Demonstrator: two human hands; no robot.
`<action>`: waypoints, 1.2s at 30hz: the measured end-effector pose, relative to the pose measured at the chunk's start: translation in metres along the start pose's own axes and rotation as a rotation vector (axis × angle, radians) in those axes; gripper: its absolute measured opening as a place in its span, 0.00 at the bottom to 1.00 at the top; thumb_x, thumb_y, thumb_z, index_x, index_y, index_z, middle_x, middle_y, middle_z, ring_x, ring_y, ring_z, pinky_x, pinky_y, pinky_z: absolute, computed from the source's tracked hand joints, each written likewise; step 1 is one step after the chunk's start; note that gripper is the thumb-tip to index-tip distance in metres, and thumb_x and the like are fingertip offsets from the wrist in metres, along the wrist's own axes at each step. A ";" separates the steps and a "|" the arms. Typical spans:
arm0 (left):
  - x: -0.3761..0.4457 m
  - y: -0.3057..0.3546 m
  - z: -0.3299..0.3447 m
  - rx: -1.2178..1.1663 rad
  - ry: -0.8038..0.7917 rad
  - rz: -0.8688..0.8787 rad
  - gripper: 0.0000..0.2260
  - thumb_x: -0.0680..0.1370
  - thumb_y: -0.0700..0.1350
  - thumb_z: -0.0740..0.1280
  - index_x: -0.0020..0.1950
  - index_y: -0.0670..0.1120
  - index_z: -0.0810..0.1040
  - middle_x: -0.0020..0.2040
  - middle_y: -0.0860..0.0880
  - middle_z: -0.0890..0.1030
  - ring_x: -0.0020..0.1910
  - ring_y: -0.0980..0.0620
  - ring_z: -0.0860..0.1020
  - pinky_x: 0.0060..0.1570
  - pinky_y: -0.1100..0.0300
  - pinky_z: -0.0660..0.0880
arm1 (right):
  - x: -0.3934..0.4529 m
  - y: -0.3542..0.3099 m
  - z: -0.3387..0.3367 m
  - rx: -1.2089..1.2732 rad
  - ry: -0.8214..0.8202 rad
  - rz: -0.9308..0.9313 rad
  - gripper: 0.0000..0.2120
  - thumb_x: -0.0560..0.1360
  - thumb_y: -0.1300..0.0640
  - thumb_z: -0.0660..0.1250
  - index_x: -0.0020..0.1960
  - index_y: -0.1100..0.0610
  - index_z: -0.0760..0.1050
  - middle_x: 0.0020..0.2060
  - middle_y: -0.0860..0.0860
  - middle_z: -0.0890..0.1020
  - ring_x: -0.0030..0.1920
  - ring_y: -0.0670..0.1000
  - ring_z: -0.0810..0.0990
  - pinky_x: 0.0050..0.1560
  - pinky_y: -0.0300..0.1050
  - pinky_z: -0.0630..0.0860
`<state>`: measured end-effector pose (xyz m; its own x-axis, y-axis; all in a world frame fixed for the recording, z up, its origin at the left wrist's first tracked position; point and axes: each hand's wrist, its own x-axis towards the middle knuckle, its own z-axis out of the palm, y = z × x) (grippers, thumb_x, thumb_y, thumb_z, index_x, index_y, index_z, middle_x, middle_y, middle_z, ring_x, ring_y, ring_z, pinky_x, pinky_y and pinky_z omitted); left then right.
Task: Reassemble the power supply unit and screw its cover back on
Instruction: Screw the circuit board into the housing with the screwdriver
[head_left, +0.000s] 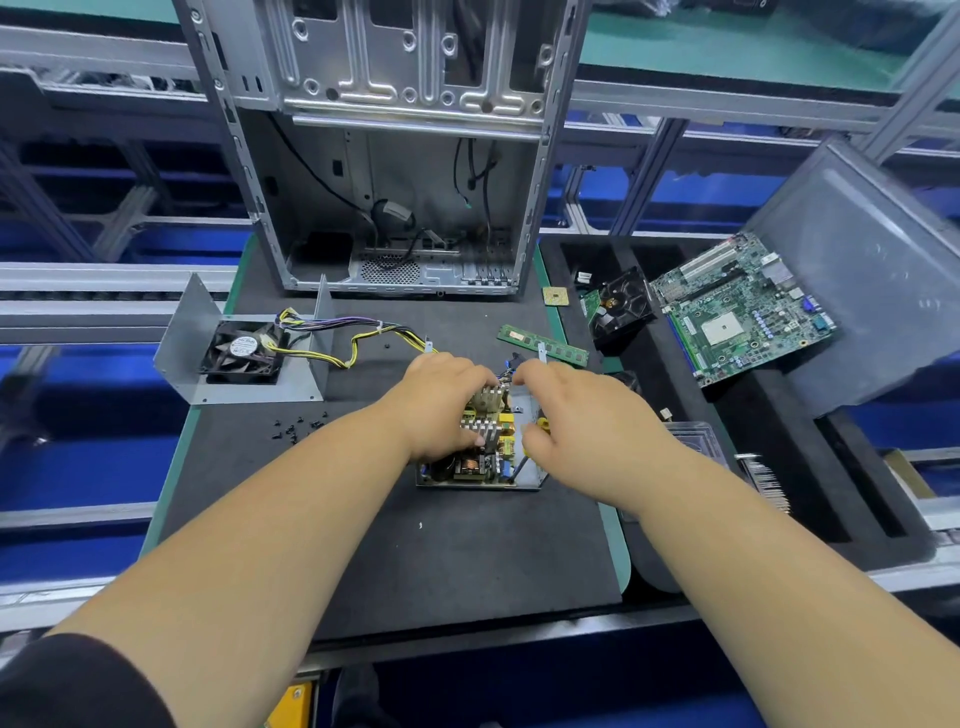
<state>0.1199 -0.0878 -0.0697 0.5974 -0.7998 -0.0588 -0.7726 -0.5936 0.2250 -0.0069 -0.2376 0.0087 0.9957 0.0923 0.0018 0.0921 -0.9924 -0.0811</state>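
Left hand (441, 402) clamps circuit board (480, 447) steady in its tray; right hand (571, 415) pinches screwdriver (522, 460); fan cover (241, 351) waits at ten o'clock

A dark foam mat (467, 545) is covering the near part of the workbench, with a green bench surface (179, 457) showing along its left edge. Grey aluminium rails (104, 275) are running across the left side, and blue bins (67, 462) are sitting beneath them. At the far end, a green shelf (727, 47) is spanning the frame. Even, diffuse light is falling over everything.
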 end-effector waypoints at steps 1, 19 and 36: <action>0.000 0.000 0.000 0.003 0.001 0.000 0.33 0.71 0.59 0.73 0.73 0.53 0.66 0.65 0.52 0.74 0.66 0.49 0.68 0.67 0.55 0.56 | 0.000 0.001 -0.001 0.013 -0.002 -0.008 0.18 0.76 0.52 0.60 0.65 0.53 0.66 0.54 0.52 0.76 0.49 0.57 0.76 0.45 0.50 0.71; 0.000 0.001 0.001 -0.001 0.005 -0.002 0.33 0.71 0.59 0.73 0.72 0.54 0.66 0.65 0.52 0.74 0.66 0.49 0.68 0.68 0.55 0.55 | -0.004 0.002 -0.008 0.039 -0.071 0.008 0.07 0.77 0.54 0.61 0.54 0.53 0.66 0.49 0.49 0.75 0.44 0.55 0.74 0.35 0.47 0.65; 0.000 -0.001 0.003 -0.003 0.012 0.004 0.33 0.72 0.59 0.73 0.73 0.53 0.66 0.65 0.52 0.74 0.66 0.49 0.68 0.67 0.55 0.56 | -0.002 0.000 -0.003 0.040 -0.046 0.040 0.14 0.77 0.52 0.62 0.61 0.52 0.67 0.47 0.49 0.77 0.44 0.56 0.76 0.37 0.48 0.70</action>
<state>0.1202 -0.0875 -0.0726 0.5968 -0.8011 -0.0457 -0.7744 -0.5899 0.2285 -0.0093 -0.2378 0.0116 0.9972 0.0571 -0.0476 0.0510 -0.9915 -0.1201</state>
